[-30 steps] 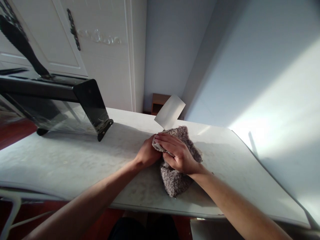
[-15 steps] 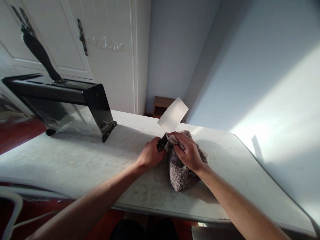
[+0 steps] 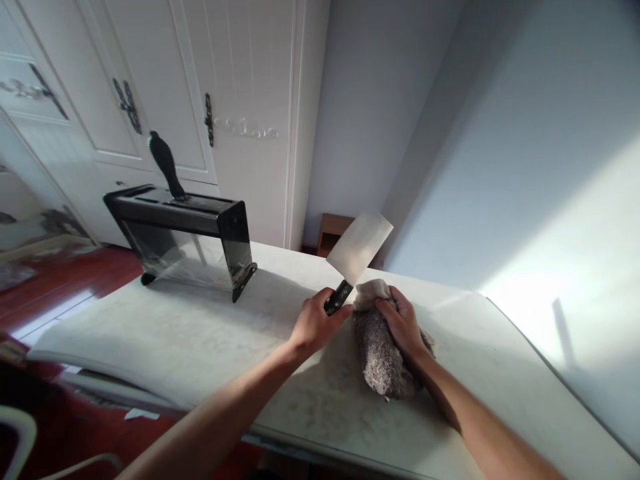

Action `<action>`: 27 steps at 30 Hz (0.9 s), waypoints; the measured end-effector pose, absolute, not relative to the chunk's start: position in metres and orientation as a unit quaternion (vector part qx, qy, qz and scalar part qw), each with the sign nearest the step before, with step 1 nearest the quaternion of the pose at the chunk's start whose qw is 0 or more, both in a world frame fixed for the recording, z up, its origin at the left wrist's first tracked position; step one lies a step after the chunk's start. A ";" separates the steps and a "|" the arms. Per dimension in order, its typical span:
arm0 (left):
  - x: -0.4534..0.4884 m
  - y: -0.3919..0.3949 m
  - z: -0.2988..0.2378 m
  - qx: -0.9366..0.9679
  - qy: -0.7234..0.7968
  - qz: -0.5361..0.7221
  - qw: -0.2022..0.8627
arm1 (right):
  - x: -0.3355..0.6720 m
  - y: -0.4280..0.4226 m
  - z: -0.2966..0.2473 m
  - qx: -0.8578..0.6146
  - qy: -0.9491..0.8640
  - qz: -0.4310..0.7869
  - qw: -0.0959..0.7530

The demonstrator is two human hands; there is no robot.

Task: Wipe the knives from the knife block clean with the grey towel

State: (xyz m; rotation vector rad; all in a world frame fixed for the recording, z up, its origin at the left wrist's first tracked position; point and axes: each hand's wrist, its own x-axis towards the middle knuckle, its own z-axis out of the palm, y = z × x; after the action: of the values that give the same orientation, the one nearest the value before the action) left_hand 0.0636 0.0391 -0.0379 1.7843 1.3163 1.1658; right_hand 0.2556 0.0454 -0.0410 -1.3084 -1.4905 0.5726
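Observation:
My left hand (image 3: 315, 324) is closed round the black handle of a cleaver (image 3: 359, 248), whose broad steel blade points up and away. Just right of it, my right hand (image 3: 403, 323) grips a fuzzy grey cloth (image 3: 381, 350) bunched on the white table (image 3: 190, 340). The cloth's top end sits against the base of the blade, by the handle. Both forearms reach in from the bottom of the view.
A black knife block (image 3: 185, 233) with clear sides stands at the table's back left, one black handle (image 3: 164, 163) sticking out of it. White cupboard doors (image 3: 200, 107) rise behind it. A pale wall runs along the right. A small wooden piece (image 3: 334, 230) sits in the far corner.
My right hand has slid with the cloth from covering the blade's base down off it, so the cleaver's handle now shows. The view has swung left and up, revealing more of the block.

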 end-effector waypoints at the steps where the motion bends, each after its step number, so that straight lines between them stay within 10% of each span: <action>1: 0.062 0.040 -0.036 0.670 0.499 0.448 0.318 | 0.256 0.047 -0.041 -0.544 -0.617 0.245 0.513; 15: 0.046 0.015 -0.032 0.569 0.391 0.414 0.593 | 0.261 0.054 -0.044 -0.516 -0.608 0.308 0.518; 27: 0.048 -0.014 -0.049 0.631 0.465 0.357 0.507 | 0.294 0.084 -0.058 -0.625 -0.411 0.355 0.561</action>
State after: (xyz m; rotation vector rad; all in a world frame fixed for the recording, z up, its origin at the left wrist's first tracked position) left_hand 0.0477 -0.0138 -0.0485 1.5216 1.1221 0.8604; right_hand 0.2943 0.0839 -0.0585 -1.4732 -0.9689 0.8357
